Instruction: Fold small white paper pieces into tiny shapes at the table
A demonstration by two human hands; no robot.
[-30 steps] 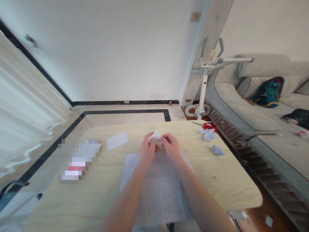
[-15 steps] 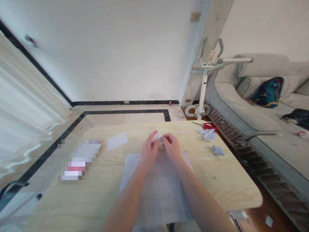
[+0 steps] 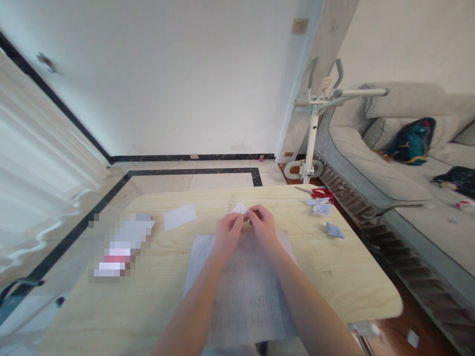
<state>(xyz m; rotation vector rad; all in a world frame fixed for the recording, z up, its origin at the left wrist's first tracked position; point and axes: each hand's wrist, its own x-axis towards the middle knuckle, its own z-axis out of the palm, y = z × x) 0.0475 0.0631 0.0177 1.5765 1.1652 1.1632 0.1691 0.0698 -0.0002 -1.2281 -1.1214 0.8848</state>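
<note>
A small piece of folded white paper stands up between my hands, its pointed top facing away from me. My left hand pinches its near edge on the left, thumb and fingers together. On the right, my right hand grips the paper's edge between thumb and bent fingers. My fingers hide the lower part of the paper. Beneath my wrists lies a large printed sheet on the wooden table.
A flat white paper lies left of my hands, with a pixelated item farther left. Red-handled scissors, folded paper pieces and a bluish folded paper lie at the right. A sofa stands beyond the table's right side.
My left hand's fingers have come down from the paper's upper left side to its near edge, uncovering more of the folded point. My right hand stays nearly in place.
</note>
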